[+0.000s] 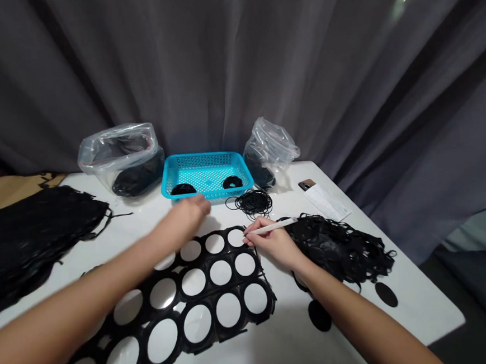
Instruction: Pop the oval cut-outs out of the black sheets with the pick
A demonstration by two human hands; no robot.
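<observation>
A black rubbery sheet point(217, 334) with rows of large round holes lies on the white table, its far part crossed by my left forearm. My right hand point(270, 238) grips a slim white pen-like tool point(277, 226), its dark tip at the sheet's far right hole. My left hand point(190, 213) is over the table by the blue basket's front edge, slightly blurred, fingers curled together; what they hold, if anything, is hidden. Inside the blue basket point(208, 195) rest two bundles of thin black rings point(232, 182). A loose pile of black rings point(255, 202) lies just in front of it.
Clear plastic bags with black contents stand left point(119, 158) and right point(271, 146) of the basket. A stack of black sheets point(32, 238) covers the left side. Black scraps point(336, 247), black discs point(320, 315), a phone point(307, 184) and white paper point(326, 202) lie right.
</observation>
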